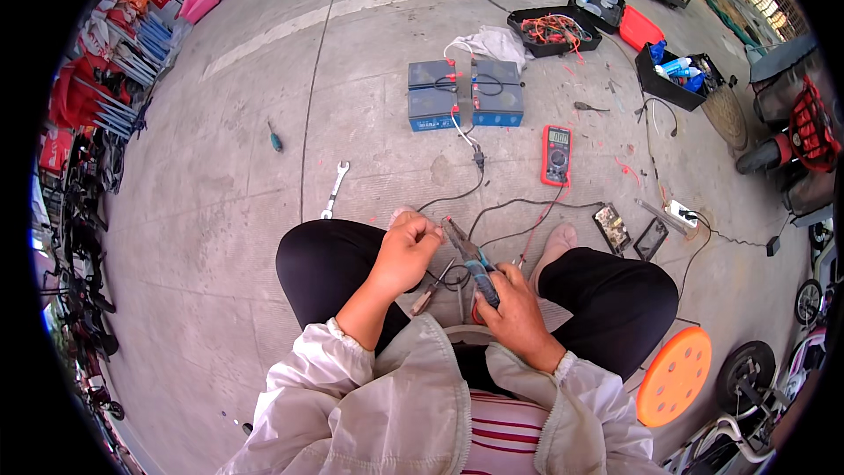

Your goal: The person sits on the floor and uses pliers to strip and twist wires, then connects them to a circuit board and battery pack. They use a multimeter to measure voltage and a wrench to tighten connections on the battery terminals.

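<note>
A concrete floor (255,171) spreads beneath the seated person. On it, straight ahead of both hands and well apart from them, stand the batteries (498,116), blocks in two side-by-side groups; a dark cable (481,182) curves back from them toward the left hand (407,251).

The right hand (519,317) is low and to the right, its fingers wrapped round the pliers' handles. The left hand is across from it, near the pliers' nose, its fingers curled inward; whether the tips meet, or pinch something thin, I cannot tell.

The meter (556,156) lies ahead and to the right, beyond the pliers.

The pliers (480,273) are between the hands, in front of the person. Their long axis slants from the right palm forward and leftward, so the nose ends just beside the left fingertips, on their right; the left hand is the nearer one to that end. Whether the jaws are parted is too small to tell.

A screwdriver (422,302) lies below the left wrist. Smallest, a red tip (448,218) shows at the pliers' nose; what it belongs to is unclear.
</note>
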Demonstrator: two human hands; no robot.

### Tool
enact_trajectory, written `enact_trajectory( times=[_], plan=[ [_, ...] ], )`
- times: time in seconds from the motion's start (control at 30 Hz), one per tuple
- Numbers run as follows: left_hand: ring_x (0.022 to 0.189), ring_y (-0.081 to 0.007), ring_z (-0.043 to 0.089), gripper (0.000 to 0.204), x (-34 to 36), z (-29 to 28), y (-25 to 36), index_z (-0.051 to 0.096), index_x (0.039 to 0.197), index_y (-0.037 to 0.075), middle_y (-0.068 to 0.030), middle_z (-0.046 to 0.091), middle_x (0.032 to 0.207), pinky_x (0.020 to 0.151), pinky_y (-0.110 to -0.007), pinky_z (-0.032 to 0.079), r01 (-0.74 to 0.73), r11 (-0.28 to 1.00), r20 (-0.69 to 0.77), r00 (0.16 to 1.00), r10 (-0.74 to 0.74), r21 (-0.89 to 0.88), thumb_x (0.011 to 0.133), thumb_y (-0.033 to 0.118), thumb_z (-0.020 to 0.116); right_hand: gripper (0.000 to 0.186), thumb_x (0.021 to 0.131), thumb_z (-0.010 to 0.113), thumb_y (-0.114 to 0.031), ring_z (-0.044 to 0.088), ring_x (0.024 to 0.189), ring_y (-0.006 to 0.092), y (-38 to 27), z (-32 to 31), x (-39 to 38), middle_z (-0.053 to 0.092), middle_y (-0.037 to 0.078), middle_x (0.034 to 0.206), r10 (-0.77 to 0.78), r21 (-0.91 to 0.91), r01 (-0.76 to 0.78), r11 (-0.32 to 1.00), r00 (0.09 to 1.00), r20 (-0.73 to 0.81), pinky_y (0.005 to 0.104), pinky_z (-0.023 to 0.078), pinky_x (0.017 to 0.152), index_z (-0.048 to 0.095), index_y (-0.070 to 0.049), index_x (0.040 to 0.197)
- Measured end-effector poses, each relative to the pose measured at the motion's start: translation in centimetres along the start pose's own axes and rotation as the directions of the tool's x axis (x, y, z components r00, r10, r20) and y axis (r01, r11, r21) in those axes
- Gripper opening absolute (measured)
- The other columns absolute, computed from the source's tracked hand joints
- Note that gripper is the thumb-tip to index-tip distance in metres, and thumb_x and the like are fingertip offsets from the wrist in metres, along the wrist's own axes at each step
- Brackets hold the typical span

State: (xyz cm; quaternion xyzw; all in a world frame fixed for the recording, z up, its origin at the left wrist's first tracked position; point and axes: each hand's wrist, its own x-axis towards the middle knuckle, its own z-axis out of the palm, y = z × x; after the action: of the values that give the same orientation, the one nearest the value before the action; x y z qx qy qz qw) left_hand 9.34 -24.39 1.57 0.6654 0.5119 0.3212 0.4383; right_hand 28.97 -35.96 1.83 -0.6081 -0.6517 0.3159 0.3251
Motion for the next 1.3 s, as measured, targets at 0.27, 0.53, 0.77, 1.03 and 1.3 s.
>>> enact_trajectory(
  times=[0.27,0.53,0.77,1.03,1.3],
  plan=[
    [0.068,-0.0369,0.061,0.029,0.4,1.4,0.2,0.063,0.081,0.0,-0.0208,0.06,0.07,0.063,-0.044,0.046,0.216,0.947,0.093,0.965,-0.244,0.238,0.089,0.028,0.057,0.025,0.083,0.067,-0.021,0.056,0.082,0.0403,1.1,1.6,-0.7,0.055,0.021,0.092,0.159,0.085,-0.161,0.983,0.987,0.028,0.0477,0.044,0.069,0.057,-0.001,0.094],
    [0.057,-0.0264,0.059,0.032,0.8,2.4,-1.9,0.062,0.081,0.0,-0.015,0.056,0.06,0.059,-0.037,0.046,0.13,0.916,0.155,0.967,-0.202,0.38,0.093,0.028,0.054,0.023,0.084,0.067,-0.02,0.053,0.074,0.0353,2.0,3.4,-1.0,0.051,0.018,0.076,0.21,0.241,-0.206,0.948,0.978,0.009,0.0445,0.039,0.064,0.056,0.0,0.085],
    [0.067,-0.0372,0.061,0.034,0.8,2.5,-1.1,0.061,0.08,0.001,-0.0188,0.061,0.069,0.063,-0.043,0.047,0.028,0.907,0.152,0.983,-0.101,0.42,0.095,0.03,0.053,0.024,0.084,0.067,-0.02,0.052,0.071,0.0356,2.5,3.2,-1.2,0.051,0.018,0.075,0.209,0.246,-0.201,0.948,0.978,-0.008,0.045,0.04,0.064,0.056,0.0,0.084],
    [0.077,-0.0393,0.062,0.031,0.9,2.8,0.2,0.063,0.078,0.002,-0.0189,0.065,0.082,0.068,-0.047,0.048,-0.066,0.865,0.232,0.971,-0.059,0.498,0.092,0.028,0.052,0.032,0.091,0.064,-0.031,0.05,0.065,0.0214,1.9,2.7,-1.1,0.051,0.01,0.068,0.316,0.404,-0.324,0.855,0.945,0.09,0.0373,0.039,0.058,0.057,-0.001,0.084],
    [0.07,-0.0369,0.063,0.027,-0.1,4.7,-1.2,0.065,0.075,0.004,-0.0166,0.065,0.076,0.064,-0.047,0.05,-0.219,0.746,0.307,0.952,0.02,0.629,0.088,0.026,0.056,0.034,0.098,0.057,-0.032,0.039,0.061,0.0043,1.8,4.3,-2.1,0.044,-0.006,0.064,0.424,0.587,-0.43,0.686,0.892,0.159,0.0269,0.034,0.053,0.057,-0.003,0.081]
  ],
)
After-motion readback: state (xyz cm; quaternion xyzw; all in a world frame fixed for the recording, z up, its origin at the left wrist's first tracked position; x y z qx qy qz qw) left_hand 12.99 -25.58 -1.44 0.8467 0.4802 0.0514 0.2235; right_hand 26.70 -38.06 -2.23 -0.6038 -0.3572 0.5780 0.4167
